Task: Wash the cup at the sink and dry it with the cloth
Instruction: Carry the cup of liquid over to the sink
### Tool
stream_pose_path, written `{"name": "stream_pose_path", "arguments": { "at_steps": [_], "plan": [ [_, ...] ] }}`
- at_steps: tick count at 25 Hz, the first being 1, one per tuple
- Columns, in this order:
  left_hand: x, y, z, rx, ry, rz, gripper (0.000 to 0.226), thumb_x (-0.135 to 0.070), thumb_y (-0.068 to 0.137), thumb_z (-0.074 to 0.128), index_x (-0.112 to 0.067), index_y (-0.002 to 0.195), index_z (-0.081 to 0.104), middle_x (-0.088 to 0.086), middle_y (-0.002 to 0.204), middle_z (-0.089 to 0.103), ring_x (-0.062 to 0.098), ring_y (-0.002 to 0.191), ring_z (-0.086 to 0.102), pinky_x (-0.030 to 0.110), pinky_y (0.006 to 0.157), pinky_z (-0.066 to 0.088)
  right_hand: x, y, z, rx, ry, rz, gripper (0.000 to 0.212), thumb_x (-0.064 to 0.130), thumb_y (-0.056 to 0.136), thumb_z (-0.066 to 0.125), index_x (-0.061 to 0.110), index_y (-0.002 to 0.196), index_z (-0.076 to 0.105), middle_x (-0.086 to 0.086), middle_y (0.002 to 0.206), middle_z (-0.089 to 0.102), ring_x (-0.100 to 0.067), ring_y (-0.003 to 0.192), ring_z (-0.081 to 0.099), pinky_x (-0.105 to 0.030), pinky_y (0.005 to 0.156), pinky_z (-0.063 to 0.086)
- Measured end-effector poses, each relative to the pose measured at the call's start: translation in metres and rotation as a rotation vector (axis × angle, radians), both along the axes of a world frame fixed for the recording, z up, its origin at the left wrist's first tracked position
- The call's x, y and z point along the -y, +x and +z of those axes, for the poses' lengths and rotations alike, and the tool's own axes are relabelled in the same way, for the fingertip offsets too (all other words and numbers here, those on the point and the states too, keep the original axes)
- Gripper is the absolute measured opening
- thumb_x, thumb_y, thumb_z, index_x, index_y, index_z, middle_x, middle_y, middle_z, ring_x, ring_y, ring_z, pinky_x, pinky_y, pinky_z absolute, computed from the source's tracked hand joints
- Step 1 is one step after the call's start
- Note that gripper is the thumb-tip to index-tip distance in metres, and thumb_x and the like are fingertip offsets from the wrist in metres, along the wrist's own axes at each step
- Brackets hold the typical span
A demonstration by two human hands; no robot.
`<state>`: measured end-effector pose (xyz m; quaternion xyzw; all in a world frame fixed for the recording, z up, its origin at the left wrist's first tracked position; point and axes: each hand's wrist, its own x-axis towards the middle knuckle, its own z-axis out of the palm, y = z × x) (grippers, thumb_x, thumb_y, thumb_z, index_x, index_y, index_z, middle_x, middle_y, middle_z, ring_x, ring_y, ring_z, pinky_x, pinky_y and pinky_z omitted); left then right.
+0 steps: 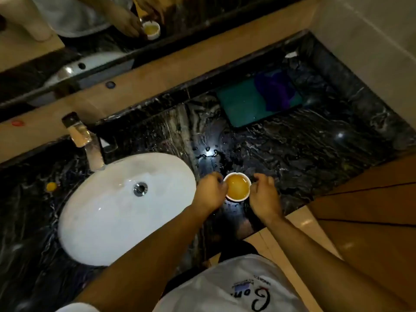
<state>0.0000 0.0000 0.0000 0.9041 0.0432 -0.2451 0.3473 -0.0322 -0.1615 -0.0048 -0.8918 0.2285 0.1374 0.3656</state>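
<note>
A white cup [237, 187] holding yellow-brown liquid stands on the black marble counter [304, 154], just right of the white oval sink [108, 212]. My left hand [210, 192] touches the cup's left side with curled fingers. My right hand [264, 194] rests against its right side, fingers curled at the rim. A purple cloth [275, 91] lies bunched on a green mat [243, 106] at the back of the counter, well beyond the cup. The chrome tap [86, 140] stands behind the sink, with no water running.
A mirror [90, 41] runs along the back wall above a tan ledge. A small orange object [51, 186] lies on the counter left of the sink. Water drops spot the counter behind the cup. A wooden door or panel [371, 221] stands at the right.
</note>
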Motion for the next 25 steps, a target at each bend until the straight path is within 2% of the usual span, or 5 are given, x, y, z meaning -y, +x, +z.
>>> {"name": "stream_pose_path", "arguments": {
  "at_steps": [4,11,16,21,25],
  "plan": [
    [0.019,0.006,-0.008,-0.036,0.02,0.115,0.025,-0.018,0.094,0.057,-0.007,0.109,0.074,0.017,0.101,0.074,0.033,0.093,0.069,0.037,0.079,0.052,0.013,0.006,-0.014,-0.047,-0.003,0.097,0.039,0.016,0.104,0.043,0.007,0.14,0.052,-0.022,0.142,0.045,-0.039,0.118,0.054,-0.04,0.097,0.043],
    [0.019,0.009,-0.017,-0.054,0.006,0.133,0.024,-0.011,0.095,0.054,-0.005,0.095,0.078,0.016,0.089,0.077,0.029,0.078,0.071,0.037,0.075,0.058,0.02,0.012,-0.025,-0.088,0.007,0.229,0.042,0.018,0.105,0.043,0.014,0.146,0.051,-0.018,0.137,0.048,-0.034,0.112,0.057,-0.035,0.093,0.043],
    [0.019,0.01,-0.016,-0.044,0.01,0.125,0.025,-0.013,0.097,0.056,-0.006,0.103,0.08,0.014,0.101,0.076,0.028,0.085,0.07,0.032,0.077,0.053,0.021,0.013,-0.03,-0.078,0.026,0.221,0.038,0.015,0.104,0.044,0.009,0.139,0.057,-0.019,0.13,0.049,-0.035,0.102,0.058,-0.036,0.091,0.047],
    [0.014,0.003,-0.018,-0.046,-0.019,0.194,0.026,-0.017,0.099,0.056,-0.01,0.113,0.077,0.015,0.113,0.069,0.034,0.092,0.069,0.048,0.09,0.057,0.02,0.016,-0.026,-0.085,0.031,0.28,0.037,0.016,0.103,0.046,0.01,0.138,0.057,-0.018,0.128,0.049,-0.035,0.102,0.058,-0.033,0.085,0.042],
    [0.002,-0.002,-0.013,-0.033,-0.076,0.308,0.024,-0.015,0.097,0.059,-0.011,0.111,0.077,0.007,0.104,0.074,0.023,0.092,0.067,0.033,0.087,0.053,0.01,0.022,-0.018,-0.061,0.024,0.333,0.038,0.014,0.102,0.046,0.007,0.137,0.059,-0.018,0.123,0.051,-0.032,0.098,0.058,-0.036,0.091,0.048]
  ]
}}
